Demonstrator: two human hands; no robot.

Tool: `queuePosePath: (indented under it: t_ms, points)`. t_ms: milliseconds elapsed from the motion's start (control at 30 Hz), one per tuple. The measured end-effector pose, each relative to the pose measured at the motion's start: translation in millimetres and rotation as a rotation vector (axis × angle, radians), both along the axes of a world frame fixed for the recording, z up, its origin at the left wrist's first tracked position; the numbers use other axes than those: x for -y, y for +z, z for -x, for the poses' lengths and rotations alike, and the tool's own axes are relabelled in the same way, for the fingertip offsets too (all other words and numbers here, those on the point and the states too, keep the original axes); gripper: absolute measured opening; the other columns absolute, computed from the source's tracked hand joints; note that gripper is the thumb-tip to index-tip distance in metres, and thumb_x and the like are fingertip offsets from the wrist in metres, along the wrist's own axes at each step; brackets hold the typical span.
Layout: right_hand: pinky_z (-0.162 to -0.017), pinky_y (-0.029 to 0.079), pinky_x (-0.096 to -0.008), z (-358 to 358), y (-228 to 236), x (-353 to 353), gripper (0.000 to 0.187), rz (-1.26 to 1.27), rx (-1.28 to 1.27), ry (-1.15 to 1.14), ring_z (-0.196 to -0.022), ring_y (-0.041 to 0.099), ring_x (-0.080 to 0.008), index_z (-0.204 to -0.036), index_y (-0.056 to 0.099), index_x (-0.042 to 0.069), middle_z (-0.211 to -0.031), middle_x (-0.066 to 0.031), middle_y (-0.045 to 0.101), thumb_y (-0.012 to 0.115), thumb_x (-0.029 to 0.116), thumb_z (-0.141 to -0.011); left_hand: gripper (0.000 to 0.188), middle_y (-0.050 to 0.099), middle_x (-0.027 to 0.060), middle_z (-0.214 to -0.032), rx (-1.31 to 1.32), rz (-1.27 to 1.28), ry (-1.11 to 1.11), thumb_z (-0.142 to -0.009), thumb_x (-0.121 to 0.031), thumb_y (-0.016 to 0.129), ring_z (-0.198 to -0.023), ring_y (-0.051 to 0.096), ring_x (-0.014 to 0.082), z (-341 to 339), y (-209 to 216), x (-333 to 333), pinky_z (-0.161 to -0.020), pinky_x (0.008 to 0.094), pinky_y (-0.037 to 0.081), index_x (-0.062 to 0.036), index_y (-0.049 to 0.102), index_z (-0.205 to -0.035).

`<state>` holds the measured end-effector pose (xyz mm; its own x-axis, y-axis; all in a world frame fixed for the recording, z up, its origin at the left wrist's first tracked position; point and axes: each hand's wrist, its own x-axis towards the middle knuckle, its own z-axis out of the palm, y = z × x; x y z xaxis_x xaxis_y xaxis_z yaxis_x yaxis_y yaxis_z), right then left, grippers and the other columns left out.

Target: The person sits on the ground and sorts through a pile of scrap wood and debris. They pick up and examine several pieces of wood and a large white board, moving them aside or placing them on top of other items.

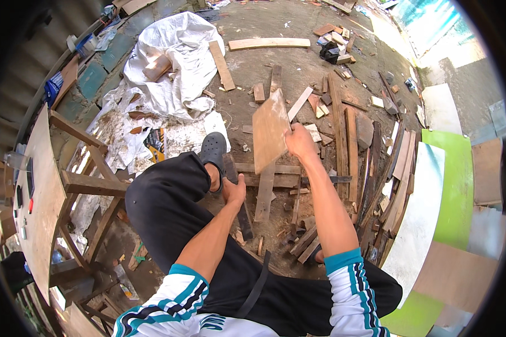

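My right hand (301,141) grips the edge of a flat, light-brown piece of plywood (270,130), raised above the scrap on the ground. Closer to my body, my left hand (234,191) is closed around a narrow dark wooden strip (244,219), beside my shoe and trouser leg. The strip's upper end shows past my thumb; part of its middle is hidden by the hand. Beneath the plywood, a long wooden board (265,194) lies pointing away from me, across some shorter crosswise pieces (272,180).
At the left stands a wooden table (39,208) with small tools on it. A white sack (174,62) lies beyond my foot. Loose planks (338,129) and offcuts spread to the right, near leaning white (419,219) and green (452,191) panels. A black bag (329,52) sits farther off.
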<state>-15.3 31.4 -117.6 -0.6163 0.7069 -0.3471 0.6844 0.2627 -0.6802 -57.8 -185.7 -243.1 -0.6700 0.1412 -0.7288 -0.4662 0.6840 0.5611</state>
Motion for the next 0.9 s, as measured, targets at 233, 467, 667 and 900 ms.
queuePosePath:
  t_ms: [233, 467, 667, 900]
  points:
    - [-0.077, 0.059, -0.0353, 0, -54, -9, 0.053, 0.439, -0.421, -0.236, -0.1, 0.068, -0.025, -0.146, 0.036, -0.004, -0.133, -0.0243, 0.055, 0.053, 0.013, -0.099, 0.086, 0.039, 0.0243, -0.152, -0.102, 0.025, -0.061, -0.093, -0.053, 0.058, -0.139, 0.04, 0.0393, -4, -43, -4, -0.112, 0.0495, 0.036, 0.0009, 0.028, -0.152]
    - [-0.077, 0.058, -0.0377, -132, -164, 21, 0.048, 0.5, -0.111, -0.438, -0.096, 0.067, -0.0249, -0.139, 0.048, -0.001, -0.118, -0.0163, 0.063, 0.06, 0.016, -0.096, 0.086, 0.06, 0.0218, -0.116, -0.32, -0.013, -0.137, -0.09, -0.047, 0.065, -0.076, 0.061, 0.0245, 9, -71, 15, -0.07, 0.0392, 0.05, 0.0057, 0.031, -0.15]
    - [-0.053, 0.044, -0.0356, -332, -257, 57, 0.024, 0.423, 0.342, -0.663, -0.067, 0.057, -0.0217, -0.106, 0.063, -0.004, -0.086, -0.0121, 0.063, 0.061, 0.014, -0.091, 0.081, 0.063, 0.0205, -0.119, -0.094, -0.064, -0.186, -0.09, -0.044, 0.067, -0.069, 0.066, 0.0221, -10, 0, 7, -0.063, 0.0373, 0.053, 0.0058, 0.037, -0.146]
    - [-0.093, 0.05, -0.0478, -396, -282, 101, 0.06, 0.455, 0.567, -0.545, -0.108, 0.063, -0.0419, -0.122, 0.058, -0.009, -0.118, -0.0259, 0.064, 0.071, 0.036, -0.084, 0.063, 0.067, 0.0156, -0.095, -0.003, -0.042, -0.272, -0.091, -0.04, 0.067, -0.065, 0.067, 0.0224, -44, -7, -18, -0.063, 0.0387, 0.054, 0.0057, 0.048, -0.131]
